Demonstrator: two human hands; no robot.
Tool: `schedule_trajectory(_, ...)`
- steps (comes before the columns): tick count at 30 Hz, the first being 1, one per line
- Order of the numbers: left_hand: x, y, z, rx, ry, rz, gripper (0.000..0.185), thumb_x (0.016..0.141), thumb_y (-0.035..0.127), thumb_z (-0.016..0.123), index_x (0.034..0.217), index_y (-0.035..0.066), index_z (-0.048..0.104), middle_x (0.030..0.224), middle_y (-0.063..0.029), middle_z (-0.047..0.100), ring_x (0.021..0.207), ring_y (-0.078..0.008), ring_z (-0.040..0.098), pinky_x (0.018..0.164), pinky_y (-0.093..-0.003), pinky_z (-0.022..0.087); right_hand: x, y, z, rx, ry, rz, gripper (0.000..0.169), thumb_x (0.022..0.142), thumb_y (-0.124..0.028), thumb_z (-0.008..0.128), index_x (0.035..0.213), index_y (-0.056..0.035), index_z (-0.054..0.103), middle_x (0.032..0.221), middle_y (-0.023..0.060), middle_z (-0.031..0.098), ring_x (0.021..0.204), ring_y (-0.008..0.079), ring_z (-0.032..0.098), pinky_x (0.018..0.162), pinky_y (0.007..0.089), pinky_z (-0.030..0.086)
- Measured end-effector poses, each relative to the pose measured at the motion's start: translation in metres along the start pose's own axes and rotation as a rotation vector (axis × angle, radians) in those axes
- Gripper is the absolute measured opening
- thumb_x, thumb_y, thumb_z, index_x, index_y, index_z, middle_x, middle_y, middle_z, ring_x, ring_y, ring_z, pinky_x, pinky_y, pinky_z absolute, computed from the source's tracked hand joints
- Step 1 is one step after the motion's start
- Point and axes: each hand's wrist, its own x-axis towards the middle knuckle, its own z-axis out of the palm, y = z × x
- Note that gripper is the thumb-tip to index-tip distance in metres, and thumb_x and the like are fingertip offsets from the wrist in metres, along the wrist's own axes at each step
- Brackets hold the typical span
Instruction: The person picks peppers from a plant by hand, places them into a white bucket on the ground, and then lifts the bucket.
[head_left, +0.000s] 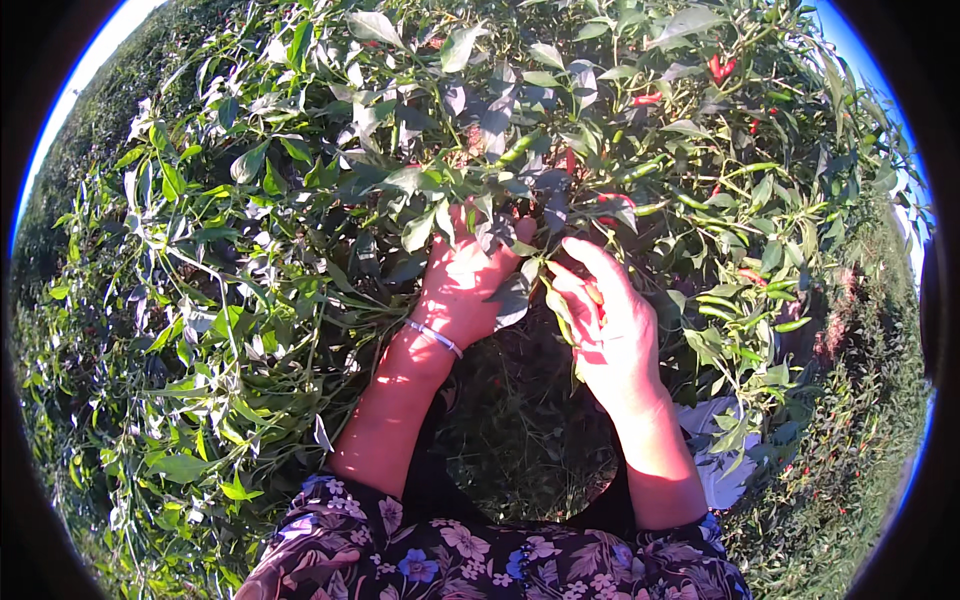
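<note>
Chili pepper plants with red and green fruit surround both hands. My left hand (476, 262), with a pale bracelet at the wrist, reaches into the foliage; leaves cover its fingertips, so its grip is hidden. Just to its right, my right hand (611, 315) is curled, palm partly up, around red chili peppers (594, 294). Its thumb and forefinger are near a leafy stem. A green chili pepper (517, 148) hangs above my left hand, and a red chili pepper (616, 199) hangs above my right hand.
Several green chili peppers (718, 306) hang on branches to the right. A white sheet or bag (724, 472) lies beside my right forearm, partly behind leaves. Dense foliage (225, 300) fills the left side. Shaded ground (525, 435) shows between my forearms.
</note>
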Motion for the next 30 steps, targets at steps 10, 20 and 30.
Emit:
schedule_trajectory(10, 0.0, 0.007, -0.003, 0.102, 0.09, 0.011, 0.065, 0.075, 0.03, 0.067, 0.134, 0.016, 0.045, 0.112, -0.0102, 0.061, 0.108, -0.0285, 0.055, 0.105, -0.0533, 0.026, 0.01, -0.004, -0.013, 0.577, -0.085, 0.399, 0.021, 0.096, -0.027, 0.049, 0.091, -0.0071, 0.055, 0.066, -0.0008, 0.051, 0.049, 0.0048, 0.043, 0.046, 0.0186, 0.035)
schedule_trajectory(20, 0.002, 0.01, -0.008, 0.089, -0.009, 0.001, 0.067, 0.068, 0.036, 0.07, 0.126, 0.011, 0.047, 0.121, -0.0126, 0.053, 0.115, -0.0348, 0.048, 0.106, -0.0562, 0.02, 0.023, 0.009, -0.063, 1.166, -0.113, 0.433, 0.028, 0.095, -0.028, 0.046, 0.076, -0.009, 0.051, 0.064, 0.0015, 0.045, 0.041, 0.0075, 0.033, 0.033, 0.0191, 0.026)
schedule_trajectory(30, -0.003, 0.012, -0.007, 0.085, -0.02, 0.027, 0.055, 0.075, 0.031, 0.067, 0.123, 0.009, 0.052, 0.115, -0.0147, 0.058, 0.12, -0.0452, 0.04, 0.101, -0.0565, 0.03, 0.039, 0.003, -0.03, 0.225, 0.17, 0.212, 0.022, 0.092, -0.012, 0.054, 0.113, -0.004, 0.054, 0.068, -0.0026, 0.052, 0.054, 0.0018, 0.044, 0.049, 0.0159, 0.034)
